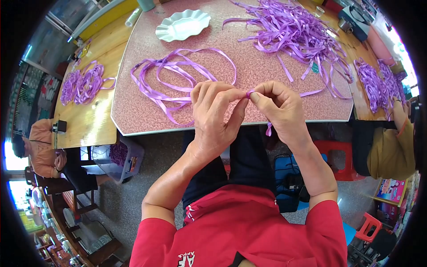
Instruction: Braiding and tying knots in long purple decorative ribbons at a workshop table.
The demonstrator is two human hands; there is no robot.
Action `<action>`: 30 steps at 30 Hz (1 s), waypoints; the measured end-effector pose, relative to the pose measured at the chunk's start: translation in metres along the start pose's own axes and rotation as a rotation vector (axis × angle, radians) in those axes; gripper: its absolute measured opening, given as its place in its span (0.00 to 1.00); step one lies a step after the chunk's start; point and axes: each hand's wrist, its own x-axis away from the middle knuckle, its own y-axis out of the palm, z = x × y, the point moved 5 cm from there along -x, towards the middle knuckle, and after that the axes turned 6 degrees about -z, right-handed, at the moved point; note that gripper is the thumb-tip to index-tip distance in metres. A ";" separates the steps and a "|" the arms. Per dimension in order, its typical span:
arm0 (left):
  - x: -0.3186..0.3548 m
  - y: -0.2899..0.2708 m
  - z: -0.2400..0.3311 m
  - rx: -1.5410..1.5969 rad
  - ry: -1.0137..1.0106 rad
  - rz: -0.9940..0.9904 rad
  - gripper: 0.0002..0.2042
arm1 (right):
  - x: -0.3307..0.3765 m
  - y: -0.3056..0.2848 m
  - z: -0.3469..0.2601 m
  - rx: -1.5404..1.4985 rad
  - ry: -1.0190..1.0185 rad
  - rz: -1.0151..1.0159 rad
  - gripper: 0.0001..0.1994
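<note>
My left hand and my right hand meet over the table's near edge. Both pinch a small folded bit of purple ribbon between thumb and forefinger. One ribbon end hangs below my right hand, and another stretch shows to its right on the table. Loose loops of purple ribbon lie just beyond my left hand; whether they join the held piece is hidden by my fingers.
A big heap of purple ribbons covers the pink speckled table's far right. A white scalloped dish stands at the back. More ribbon lies on the wooden tables at both sides, where two people sit. A plastic bin is on the floor.
</note>
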 end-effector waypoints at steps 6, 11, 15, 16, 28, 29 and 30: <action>-0.001 -0.001 0.001 0.037 -0.049 0.019 0.13 | 0.002 0.002 -0.005 0.045 -0.002 -0.016 0.05; -0.003 -0.003 -0.002 0.031 0.012 -0.001 0.13 | 0.000 -0.002 -0.003 0.079 -0.008 -0.015 0.05; -0.004 -0.004 -0.003 0.014 0.013 -0.041 0.13 | 0.000 -0.003 -0.007 0.194 -0.025 -0.030 0.05; -0.005 -0.004 -0.002 0.016 0.012 -0.041 0.13 | 0.000 -0.003 -0.009 0.237 -0.042 -0.034 0.04; -0.003 0.001 -0.006 0.063 -0.065 -0.100 0.10 | 0.003 -0.002 -0.028 0.568 -0.249 -0.125 0.07; -0.003 0.001 -0.006 0.094 -0.089 -0.113 0.09 | 0.003 -0.002 -0.029 0.569 -0.249 -0.126 0.07; -0.003 0.002 -0.006 0.125 -0.114 -0.126 0.09 | 0.004 -0.002 -0.032 0.623 -0.271 -0.103 0.07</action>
